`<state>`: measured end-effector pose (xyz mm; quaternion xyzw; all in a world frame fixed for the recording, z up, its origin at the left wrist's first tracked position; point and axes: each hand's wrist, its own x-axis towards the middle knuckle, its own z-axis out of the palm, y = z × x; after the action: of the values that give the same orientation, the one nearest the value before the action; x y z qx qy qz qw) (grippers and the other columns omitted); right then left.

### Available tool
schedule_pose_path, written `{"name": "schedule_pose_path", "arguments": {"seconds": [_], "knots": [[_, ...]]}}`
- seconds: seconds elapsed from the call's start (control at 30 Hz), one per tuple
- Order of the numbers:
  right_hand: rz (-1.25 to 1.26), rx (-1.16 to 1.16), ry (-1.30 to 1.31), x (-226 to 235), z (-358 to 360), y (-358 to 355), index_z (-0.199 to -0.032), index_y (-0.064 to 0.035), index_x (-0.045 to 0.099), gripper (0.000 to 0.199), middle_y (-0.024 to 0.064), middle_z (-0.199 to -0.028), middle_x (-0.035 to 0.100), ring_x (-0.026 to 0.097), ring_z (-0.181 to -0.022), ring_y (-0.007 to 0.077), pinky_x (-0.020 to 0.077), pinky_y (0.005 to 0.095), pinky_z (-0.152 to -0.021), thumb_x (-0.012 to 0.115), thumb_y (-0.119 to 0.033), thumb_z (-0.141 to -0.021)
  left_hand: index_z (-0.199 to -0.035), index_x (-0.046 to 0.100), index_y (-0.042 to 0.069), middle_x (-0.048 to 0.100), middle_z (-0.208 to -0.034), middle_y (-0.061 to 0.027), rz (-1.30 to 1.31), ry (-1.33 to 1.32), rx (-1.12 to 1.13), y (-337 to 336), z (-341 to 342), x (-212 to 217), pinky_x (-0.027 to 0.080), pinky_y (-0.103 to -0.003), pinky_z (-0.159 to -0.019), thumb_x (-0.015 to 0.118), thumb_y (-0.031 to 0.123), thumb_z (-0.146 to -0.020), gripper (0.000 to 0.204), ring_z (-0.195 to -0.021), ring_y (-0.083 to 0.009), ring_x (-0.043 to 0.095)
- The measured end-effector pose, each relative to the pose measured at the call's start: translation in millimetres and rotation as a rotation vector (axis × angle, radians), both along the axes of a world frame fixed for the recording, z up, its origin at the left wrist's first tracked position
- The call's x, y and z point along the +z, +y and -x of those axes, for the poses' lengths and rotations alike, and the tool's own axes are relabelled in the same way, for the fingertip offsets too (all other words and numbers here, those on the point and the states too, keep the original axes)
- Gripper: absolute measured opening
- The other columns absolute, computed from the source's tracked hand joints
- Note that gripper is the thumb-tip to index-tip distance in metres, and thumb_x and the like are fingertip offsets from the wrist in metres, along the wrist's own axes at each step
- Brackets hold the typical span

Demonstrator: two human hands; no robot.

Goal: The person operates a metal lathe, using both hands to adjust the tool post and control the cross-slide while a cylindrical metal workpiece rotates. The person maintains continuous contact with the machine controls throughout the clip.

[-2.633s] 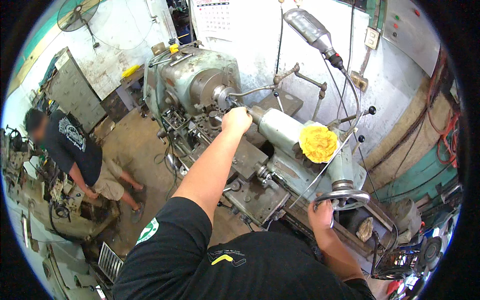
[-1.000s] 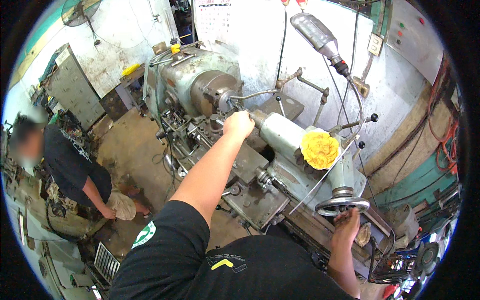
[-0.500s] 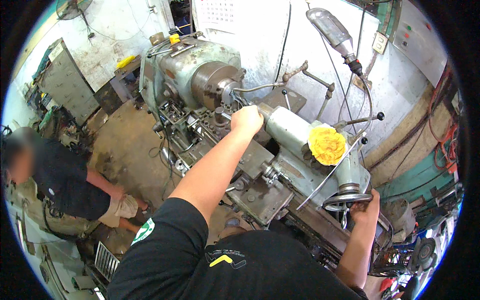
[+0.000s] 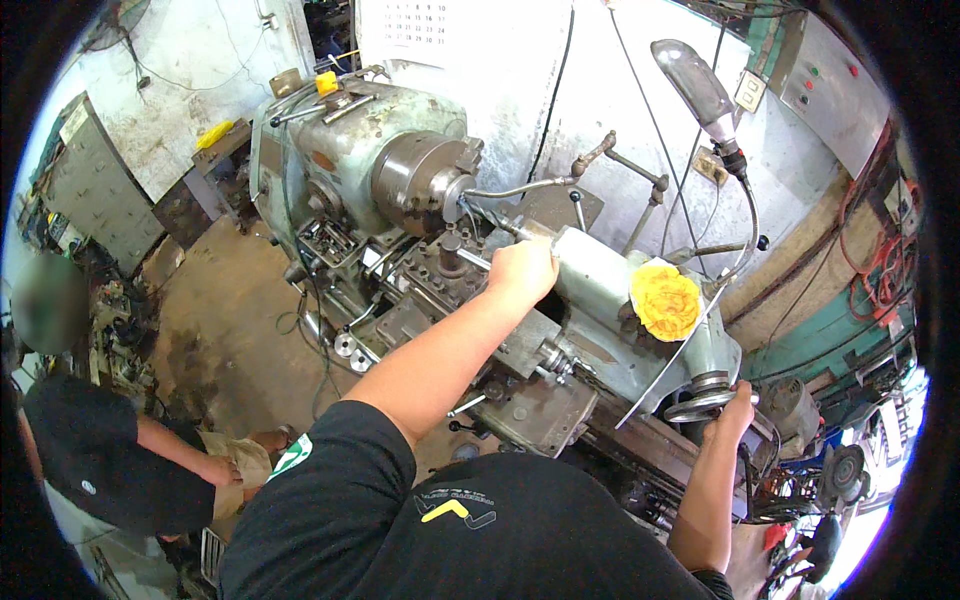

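A grey-green metal lathe (image 4: pixel 300 165) stands before me. My left hand (image 4: pixel 525 272) is closed at the front end of the tailstock (image 4: pixel 610 265), just below the steel quill (image 4: pixel 518 228). Whatever lies inside its fingers is hidden. A slim tool reaches from the quill toward the round workpiece (image 4: pixel 455 195) in the chuck (image 4: pixel 415 180). My right hand (image 4: pixel 735 408) grips the rim of the tailstock handwheel (image 4: pixel 698 405). Between my hands a crumpled yellow cloth (image 4: pixel 665 302) sits on the tailstock. The tool post (image 4: pixel 452 255) is left of my left hand.
A jointed coolant pipe (image 4: pixel 590 155) arches behind the tailstock. A work lamp (image 4: pixel 695 85) hangs on a flexible neck at the right. A thin pale rod (image 4: pixel 655 385) slants beside the tailstock. Another person (image 4: pixel 110 450) in dark clothes is at the left. A control box (image 4: pixel 835 90) hangs on the wall.
My left hand has moved right, away from the chuck and closer to the tailstock body. My right hand stays on the handwheel, whose crank handle no longer shows. The other person has shifted lower in view.
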<state>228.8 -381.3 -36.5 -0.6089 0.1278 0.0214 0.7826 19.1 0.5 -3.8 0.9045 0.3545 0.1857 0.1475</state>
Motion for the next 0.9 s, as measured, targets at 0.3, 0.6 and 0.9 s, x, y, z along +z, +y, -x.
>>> {"name": "schedule_pose_path", "arguments": {"seconds": [0.3,0.6,0.9], "knots": [[0.099,0.024,0.047,9.5,7.3,-5.7,-0.106,-0.001,0.063,0.034,0.0138,-0.101,0.065,0.066,-0.089,0.0291,0.0545,0.0493,-0.081,0.067,-0.032,-0.093,-0.093,0.073,0.005,0.075,-0.085,-0.0186,-0.001,-0.037,-0.123,1.3,4.9,0.2,0.059,-0.051,-0.077,0.059,0.032,-0.096,0.03,-0.082,-0.0367,0.075],[-0.315,-0.122,0.48,23.5,-79.6,-50.6,-0.12,-0.0122,0.056,0.039,0.0068,-0.101,0.068,0.066,-0.098,0.0266,0.0528,0.0564,-0.094,0.066,-0.036,-0.091,-0.089,0.074,0.007,0.075,-0.079,-0.0167,-0.062,-0.061,-0.236,5.4,6.3,-6.5,0.058,-0.05,-0.072,0.06,0.031,-0.095,0.029,-0.076,-0.0348,0.075],[-0.098,-0.089,0.215,-50.8,-156.4,-76.6,-0.075,-0.0151,0.042,0.025,0.0084,-0.084,0.053,0.06,-0.079,0.033,0.0531,0.0621,-0.087,0.058,-0.023,-0.092,-0.088,0.074,0.008,0.074,-0.075,-0.0153,-0.108,-0.063,-0.273,4.6,9.2,-6.0,0.056,-0.051,-0.069,0.06,0.03,-0.096,0.028,-0.07,-0.0341,0.075]]}}
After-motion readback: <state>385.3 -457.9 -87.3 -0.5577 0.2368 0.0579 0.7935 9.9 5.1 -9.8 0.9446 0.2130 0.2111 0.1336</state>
